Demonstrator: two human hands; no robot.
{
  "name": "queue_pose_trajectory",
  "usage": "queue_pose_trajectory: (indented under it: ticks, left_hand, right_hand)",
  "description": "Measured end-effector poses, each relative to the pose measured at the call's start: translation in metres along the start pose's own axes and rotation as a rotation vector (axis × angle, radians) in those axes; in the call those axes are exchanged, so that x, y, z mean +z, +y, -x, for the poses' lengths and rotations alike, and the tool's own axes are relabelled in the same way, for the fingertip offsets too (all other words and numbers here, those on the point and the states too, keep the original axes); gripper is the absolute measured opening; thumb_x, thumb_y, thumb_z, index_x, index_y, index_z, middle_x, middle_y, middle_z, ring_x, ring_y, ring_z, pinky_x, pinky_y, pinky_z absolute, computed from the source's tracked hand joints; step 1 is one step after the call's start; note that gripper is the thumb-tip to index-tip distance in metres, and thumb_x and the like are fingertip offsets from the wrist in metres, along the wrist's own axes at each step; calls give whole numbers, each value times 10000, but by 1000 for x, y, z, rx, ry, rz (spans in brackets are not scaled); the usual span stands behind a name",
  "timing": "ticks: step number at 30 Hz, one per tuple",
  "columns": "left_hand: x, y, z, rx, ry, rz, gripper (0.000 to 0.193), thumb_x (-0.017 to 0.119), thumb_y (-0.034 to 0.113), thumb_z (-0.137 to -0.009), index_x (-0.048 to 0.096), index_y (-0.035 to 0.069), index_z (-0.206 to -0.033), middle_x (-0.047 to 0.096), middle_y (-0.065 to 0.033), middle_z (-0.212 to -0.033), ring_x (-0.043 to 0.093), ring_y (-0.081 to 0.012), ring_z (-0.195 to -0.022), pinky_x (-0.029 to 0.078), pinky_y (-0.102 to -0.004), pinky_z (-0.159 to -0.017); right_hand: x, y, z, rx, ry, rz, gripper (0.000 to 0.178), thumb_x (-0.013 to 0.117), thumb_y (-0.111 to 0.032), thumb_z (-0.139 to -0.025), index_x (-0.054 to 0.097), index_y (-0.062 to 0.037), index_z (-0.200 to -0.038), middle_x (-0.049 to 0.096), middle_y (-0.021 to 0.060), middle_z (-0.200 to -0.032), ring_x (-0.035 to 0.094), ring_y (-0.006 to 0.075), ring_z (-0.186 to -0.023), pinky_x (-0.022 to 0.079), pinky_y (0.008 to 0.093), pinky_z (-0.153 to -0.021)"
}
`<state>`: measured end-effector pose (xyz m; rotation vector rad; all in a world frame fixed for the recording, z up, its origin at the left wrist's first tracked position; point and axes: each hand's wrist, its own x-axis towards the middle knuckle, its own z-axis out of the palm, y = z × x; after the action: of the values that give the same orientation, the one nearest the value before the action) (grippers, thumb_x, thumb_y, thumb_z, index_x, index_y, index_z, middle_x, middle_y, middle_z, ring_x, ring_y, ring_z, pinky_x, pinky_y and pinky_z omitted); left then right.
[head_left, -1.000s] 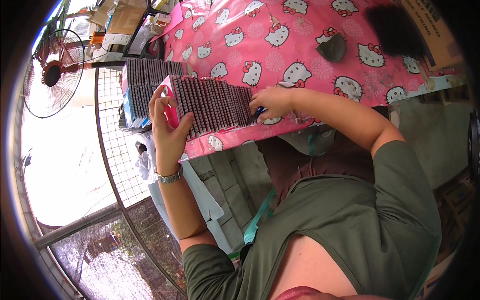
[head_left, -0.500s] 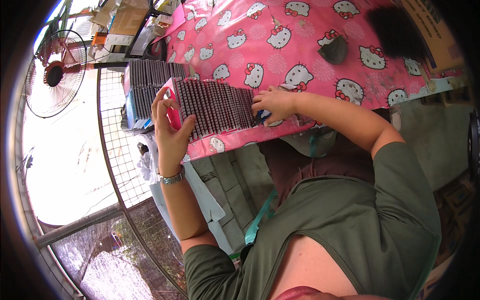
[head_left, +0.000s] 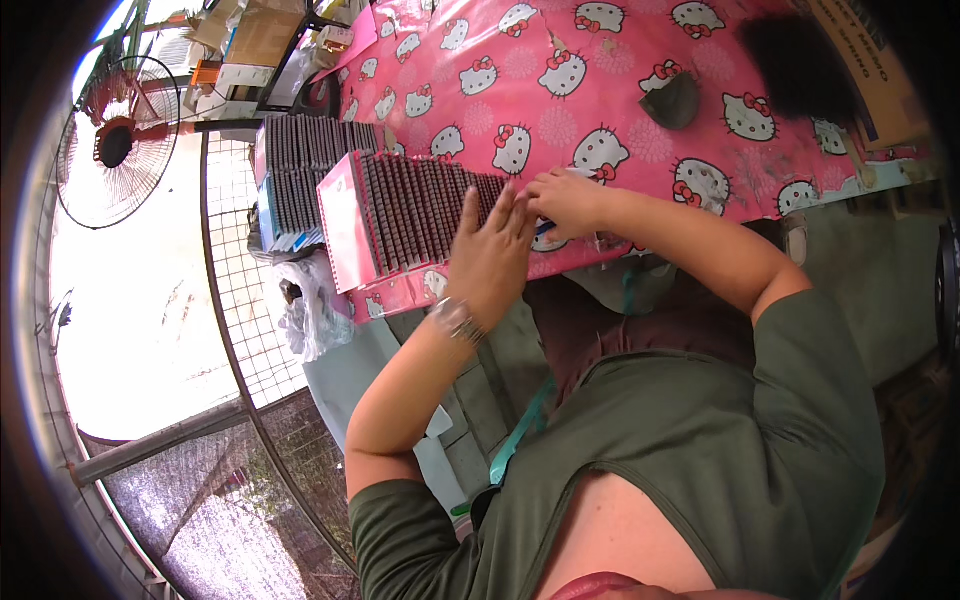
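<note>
Head view shows a row of spiral-bound notebooks (head_left: 415, 215) standing packed along the near edge of the counter (head_left: 690, 150), bindings toward the camera and a glossy pink cover (head_left: 345, 230) facing out at the left end. Stretched out nearly straight and slightly parted, the fingers (head_left: 469, 212) of the left hand (head_left: 492, 255) lie across the view of the row's right end, not wrapped round anything (whether they press on it or hover just above, I cannot tell). The right hand (head_left: 570, 205) is beside that end, its fingers curled in over a small blue item (head_left: 544, 232); whether they grip it is unclear. Each notebook should be light and bendy, its cover smooth enough to slide, while the whole row would likely be heavier and apt to fan apart. Both outer covers, squeezed toward each other, look the surest hold; the wire coils could snag or bend. The row's right end and the right fingertips are largely hidden behind the left hand, the blue item's shape is mostly covered, and the left wristwatch (head_left: 457, 318) is blurred.
</note>
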<state>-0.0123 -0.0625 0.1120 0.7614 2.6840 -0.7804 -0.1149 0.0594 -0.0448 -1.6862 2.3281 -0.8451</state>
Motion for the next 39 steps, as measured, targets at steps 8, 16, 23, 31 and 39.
queue_pose_trajectory:
  ticks: [8, 16, 23, 31, 39]
  left_hand:
    - [43, -3, 2, -51, -300, -256, 431, 490, 195, -931, 563, 151, -1353, 504, -48, -1464, 385, -218, -1423, 82, -675, -1180]
    - [25, -5, 5, -4, -358, -315, 453, 499, 198, -935, 538, 169, -1386, 486, -44, -1478, 363, -219, -1435, 89, -694, -1168]
    - [22, -5, 0, 14, -383, -332, 459, 488, 222, -950, 517, 187, -1407, 473, -56, -1484, 354, -239, -1435, 91, -698, -1163]
    - [29, 1, -5, 10, -387, -378, 441, 506, 232, -944, 540, 235, -1384, 504, -37, -1402, 361, -237, -1398, 116, -724, -1143]
    - [34, -4, -3, 12, -285, -295, 368, 546, 208, -899, 636, 192, -1256, 542, -43, -1326, 406, -237, -1352, 149, -722, -1138]
  right_hand:
    - [15, 0, 11, -98, 178, -217, 470, 800, -350, -695, 677, -124, -1089, 649, 50, -1096, 553, 266, -1142, 413, 452, -1012]
    - [14, -9, 1, -24, 83, -272, 423, 770, -324, -740, 686, -110, -1095, 672, 64, -1067, 582, 283, -1097, 439, 440, -989]
    - [-25, -20, -28, 348, -646, -623, 389, 628, -390, -878, 673, -75, -1103, 713, 154, -960, 684, 327, -921, 506, 482, -863]
    - [-3, -11, -1, 68, -133, -188, 508, 741, -462, -780, 650, -187, -1197, 624, 70, -1180, 539, 281, -1202, 398, 553, -990]
    - [-1, -11, -19, 106, -301, -226, 477, 749, -451, -772, 677, -202, -1172, 657, 41, -1130, 574, 281, -1167, 404, 521, -1001]
